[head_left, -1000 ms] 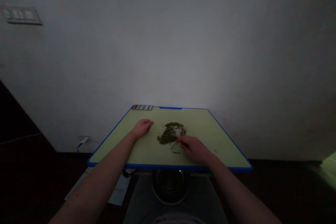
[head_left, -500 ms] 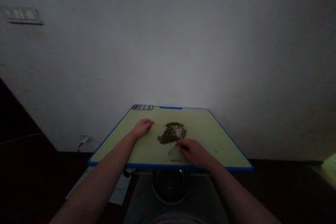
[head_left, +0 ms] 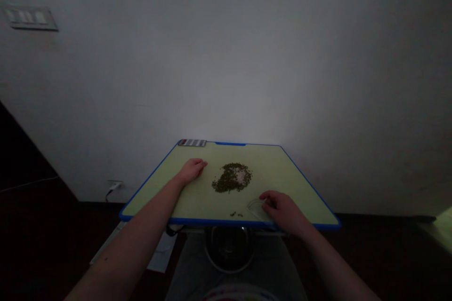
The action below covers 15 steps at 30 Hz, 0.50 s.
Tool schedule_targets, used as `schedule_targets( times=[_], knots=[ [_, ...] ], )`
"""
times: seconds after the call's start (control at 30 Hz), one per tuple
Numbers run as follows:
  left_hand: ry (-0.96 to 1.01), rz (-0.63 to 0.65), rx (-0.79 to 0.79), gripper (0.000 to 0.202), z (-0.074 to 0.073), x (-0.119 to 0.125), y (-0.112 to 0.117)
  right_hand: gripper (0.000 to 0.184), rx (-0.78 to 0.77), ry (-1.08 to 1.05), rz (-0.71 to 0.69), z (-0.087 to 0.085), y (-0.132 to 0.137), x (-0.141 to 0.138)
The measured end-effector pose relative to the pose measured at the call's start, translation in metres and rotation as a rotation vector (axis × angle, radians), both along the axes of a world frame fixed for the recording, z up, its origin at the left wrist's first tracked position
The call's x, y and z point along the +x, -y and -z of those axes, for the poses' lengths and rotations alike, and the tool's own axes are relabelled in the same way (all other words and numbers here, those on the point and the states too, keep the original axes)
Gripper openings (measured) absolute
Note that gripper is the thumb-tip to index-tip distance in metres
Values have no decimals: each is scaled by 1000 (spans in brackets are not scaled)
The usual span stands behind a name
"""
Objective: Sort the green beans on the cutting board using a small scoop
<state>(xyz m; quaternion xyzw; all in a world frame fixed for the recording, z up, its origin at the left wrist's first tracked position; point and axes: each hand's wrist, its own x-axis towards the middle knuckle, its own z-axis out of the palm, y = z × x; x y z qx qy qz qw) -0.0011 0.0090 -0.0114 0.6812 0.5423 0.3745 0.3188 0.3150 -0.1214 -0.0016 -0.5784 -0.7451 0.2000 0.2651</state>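
A pile of small green grains (head_left: 226, 181), like mung beans, lies on the pale yellow tabletop (head_left: 282, 169), with a whitish patch (head_left: 241, 177) of something fine at its right side. My right hand (head_left: 280, 208) pinches a clear plastic protractor (head_left: 254, 207), held low over the board near its front edge. A few loose grains (head_left: 233, 214) lie left of the protractor. To the left of the pile, my left hand (head_left: 192, 170) rests on the tabletop with its fingers curled together; nothing shows in them.
Blue edging (head_left: 212, 221) rims the table. A phone (head_left: 192, 142) lies at the far left corner, against the wall (head_left: 226, 56). Below the front edge, a dark metal bowl (head_left: 229, 249) sits on my lap. A socket with a plug (head_left: 115, 186) is low on the wall.
My right hand has moved right and slightly toward me with the protractor, away from the pile. The loose grains near the front edge have shifted slightly. My left hand stays put.
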Motion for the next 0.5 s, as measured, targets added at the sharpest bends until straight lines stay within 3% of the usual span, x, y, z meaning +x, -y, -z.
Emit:
schedule_targets(
  times=[0.23,0.5],
  knots=[
    [15,7,13,39,1,-1,0,21,-19,-4,-74,-4,10,-18],
    [32,4,5,38,0,0,0,23,-57,-47,-136,-1,13,-20]
  ],
)
